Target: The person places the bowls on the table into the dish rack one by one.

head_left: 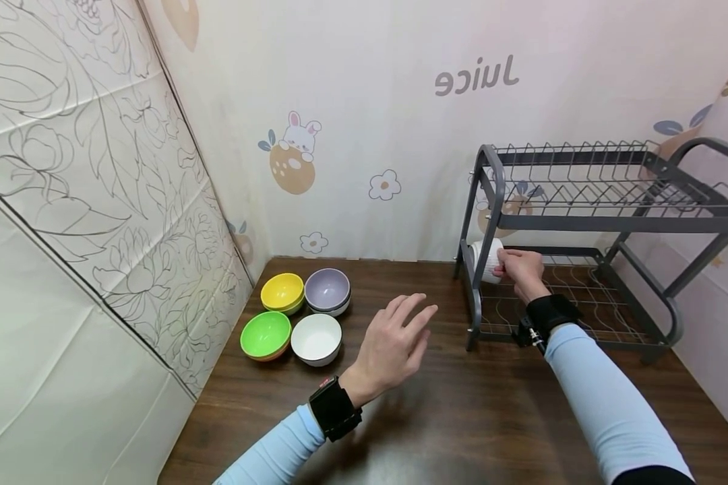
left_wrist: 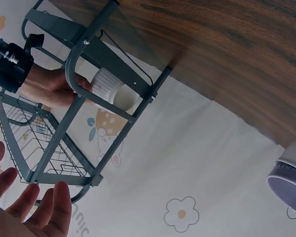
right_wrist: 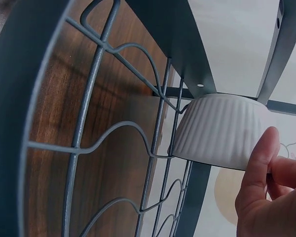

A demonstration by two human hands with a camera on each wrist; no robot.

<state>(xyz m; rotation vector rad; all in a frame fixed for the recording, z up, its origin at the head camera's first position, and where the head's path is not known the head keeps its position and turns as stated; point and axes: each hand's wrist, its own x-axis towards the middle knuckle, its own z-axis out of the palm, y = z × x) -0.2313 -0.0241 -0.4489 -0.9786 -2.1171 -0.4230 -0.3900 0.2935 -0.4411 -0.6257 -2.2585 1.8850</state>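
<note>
My right hand point(head_left: 524, 271) reaches into the lower tier of a dark grey dish rack point(head_left: 582, 224) and pinches the rim of a white ribbed bowl point(head_left: 491, 261). In the right wrist view the ribbed bowl point(right_wrist: 222, 131) stands tilted on its side at the tier's wire point(right_wrist: 158, 155), the thumb at its edge. Over the table, my left hand point(head_left: 394, 340) has its fingers spread and holds nothing. Nearest to it is a white bowl point(head_left: 317, 339); beside that sit a green bowl point(head_left: 265, 333), a yellow bowl point(head_left: 282, 291) and a purple bowl point(head_left: 327, 288), some stacked on others.
The dish rack's upper tier point(head_left: 582, 182) of wire slots hangs above the right hand. A rack side post point(head_left: 474, 310) stands left of the ribbed bowl. The dark wooden table point(head_left: 437, 417) meets a printed wall covering point(head_left: 388, 121) at the back.
</note>
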